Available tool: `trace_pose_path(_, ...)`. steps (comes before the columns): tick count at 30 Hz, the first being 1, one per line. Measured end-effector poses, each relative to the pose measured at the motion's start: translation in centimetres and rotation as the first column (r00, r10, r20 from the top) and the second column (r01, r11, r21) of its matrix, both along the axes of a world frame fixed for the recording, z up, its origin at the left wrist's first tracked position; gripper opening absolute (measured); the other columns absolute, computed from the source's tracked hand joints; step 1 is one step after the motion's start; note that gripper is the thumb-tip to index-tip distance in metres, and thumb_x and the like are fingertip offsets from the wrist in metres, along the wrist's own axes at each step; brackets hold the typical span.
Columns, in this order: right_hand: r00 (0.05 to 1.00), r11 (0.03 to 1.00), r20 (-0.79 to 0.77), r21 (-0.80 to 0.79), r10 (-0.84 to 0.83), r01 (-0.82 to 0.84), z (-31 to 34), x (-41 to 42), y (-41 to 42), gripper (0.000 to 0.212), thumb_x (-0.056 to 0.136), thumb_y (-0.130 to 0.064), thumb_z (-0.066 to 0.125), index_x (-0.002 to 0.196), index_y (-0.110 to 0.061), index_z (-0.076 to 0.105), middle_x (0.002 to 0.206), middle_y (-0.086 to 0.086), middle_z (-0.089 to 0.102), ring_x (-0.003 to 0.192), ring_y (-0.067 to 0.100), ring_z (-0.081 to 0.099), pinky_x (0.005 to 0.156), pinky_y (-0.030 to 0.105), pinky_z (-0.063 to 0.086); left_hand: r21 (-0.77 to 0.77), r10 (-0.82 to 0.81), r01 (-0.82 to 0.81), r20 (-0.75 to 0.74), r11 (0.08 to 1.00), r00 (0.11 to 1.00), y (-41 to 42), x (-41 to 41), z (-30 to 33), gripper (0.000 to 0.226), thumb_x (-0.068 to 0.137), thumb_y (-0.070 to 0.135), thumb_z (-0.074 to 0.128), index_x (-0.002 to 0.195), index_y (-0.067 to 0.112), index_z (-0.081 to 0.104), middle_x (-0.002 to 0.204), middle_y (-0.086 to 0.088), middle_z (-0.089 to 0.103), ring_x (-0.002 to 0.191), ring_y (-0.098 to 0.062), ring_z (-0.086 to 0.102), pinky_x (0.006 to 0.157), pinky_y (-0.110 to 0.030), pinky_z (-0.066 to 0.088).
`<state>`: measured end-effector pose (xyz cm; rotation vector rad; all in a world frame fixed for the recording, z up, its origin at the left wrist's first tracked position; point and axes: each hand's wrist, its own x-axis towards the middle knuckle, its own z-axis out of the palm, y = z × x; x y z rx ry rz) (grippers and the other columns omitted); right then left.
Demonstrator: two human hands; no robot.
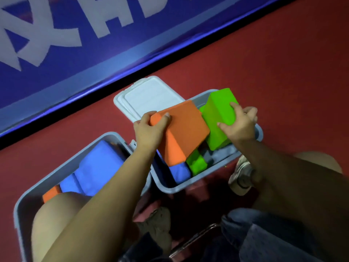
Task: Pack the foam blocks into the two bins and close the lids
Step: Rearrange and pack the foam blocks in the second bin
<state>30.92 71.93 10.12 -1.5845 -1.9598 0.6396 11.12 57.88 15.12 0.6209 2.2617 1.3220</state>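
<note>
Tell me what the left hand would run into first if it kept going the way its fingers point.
Probably the white lid lying flat on the red floor. The left hand, gripping the orange block, points up-frame toward it, just past the right bin. Depth is unclear, so it might pass above.

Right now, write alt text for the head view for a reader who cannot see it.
The left hand grips an orange foam block and the right hand a green foam block, both over the right bin. The left bin holds blue blocks; white lids lie on the red floor behind.
</note>
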Motion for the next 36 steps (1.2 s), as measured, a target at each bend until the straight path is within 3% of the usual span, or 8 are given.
trace_pose_path(3,0.998,0.998,0.048,0.032,0.051,-0.053,-0.2,2.2,1.8,0.073,0.066,-0.032,0.082,0.132,-0.022,0.054,0.123,0.02,0.039,0.108,0.039,0.043,0.098,0.037,0.037,-0.036,-0.055,0.057,0.043,0.998,0.998,2.7,1.3,0.0,0.058,0.061,0.065,0.07,0.106,0.027,0.064,0.117,-0.004,0.055,0.099,-0.019,0.06,0.093,-0.041,0.052)
trace_pose_path(6,0.998,0.998,0.047,0.031,0.045,-0.046,-0.5,3.2,3.4,0.072,0.064,-0.032,0.084,0.129,-0.02,0.057,0.121,0.021,0.041,0.107,0.038,0.046,0.098,0.034,0.035,-0.173,-0.113,0.128,0.096,0.977,0.989,5.1,2.6,-0.6,0.057,0.067,0.061,0.071,0.107,0.022,0.06,0.116,-0.005,0.061,0.1,-0.023,0.062,0.091,-0.042,0.053)
trace_pose_path(11,0.987,0.992,0.096,-0.023,0.125,-0.123,-1.5,3.3,5.2,0.071,0.065,-0.033,0.083,0.13,-0.024,0.057,0.123,0.018,0.04,0.109,0.036,0.044,0.097,0.036,0.039,-0.353,-0.105,0.144,0.126,0.925,0.986,8.1,4.0,-2.2,0.09,0.049,0.075,0.06,0.12,0.021,0.056,0.13,-0.01,0.052,0.111,-0.029,0.057,0.098,-0.042,0.048)
trace_pose_path(16,0.989,0.99,0.05,-0.003,0.139,-0.139,-2.9,3.3,6.4,0.069,0.063,-0.034,0.083,0.127,-0.024,0.059,0.122,0.017,0.042,0.109,0.035,0.046,0.098,0.037,0.042,-0.431,-0.072,0.135,0.16,0.892,0.985,10.8,4.0,-3.5,0.101,0.047,0.077,0.058,0.131,0.021,0.049,0.136,-0.01,0.048,0.118,-0.032,0.053,0.098,-0.045,0.048)
trace_pose_path(26,0.983,0.989,0.109,-0.018,0.149,-0.147,-0.7,1.5,9.0,0.061,0.069,-0.037,0.079,0.125,-0.028,0.057,0.125,0.01,0.039,0.112,0.032,0.042,0.093,0.04,0.045,-0.524,-0.178,0.23,0.15,0.82,0.973,15.5,3.8,-4.1,0.068,0.077,0.061,0.063,0.129,0.02,0.048,0.131,-0.007,0.049,0.107,-0.027,0.054,0.089,-0.04,0.052)
trace_pose_path(31,0.977,0.984,0.124,-0.027,0.176,-0.174,-0.4,1.2,9.6,0.061,0.069,-0.038,0.078,0.126,-0.031,0.055,0.127,0.009,0.037,0.114,0.03,0.04,0.09,0.04,0.046,-0.547,-0.18,0.245,0.171,0.8,0.969,15.8,3.7,-3.7,0.063,0.08,0.059,0.062,0.128,0.02,0.047,0.117,-0.004,0.046,0.097,-0.026,0.049,0.074,-0.037,0.05)
trace_pose_path(36,0.976,0.985,0.127,-0.027,0.174,-0.172,0.0,1.2,9.6,0.062,0.07,-0.04,0.077,0.126,-0.032,0.054,0.129,0.008,0.036,0.116,0.029,0.04,0.091,0.04,0.045,-0.577,-0.219,0.282,0.178,0.766,0.959,15.8,3.8,-3.2,0.06,0.082,0.058,0.061,0.127,0.02,0.046,0.114,-0.003,0.045,0.098,-0.026,0.048,0.077,-0.041,0.052)
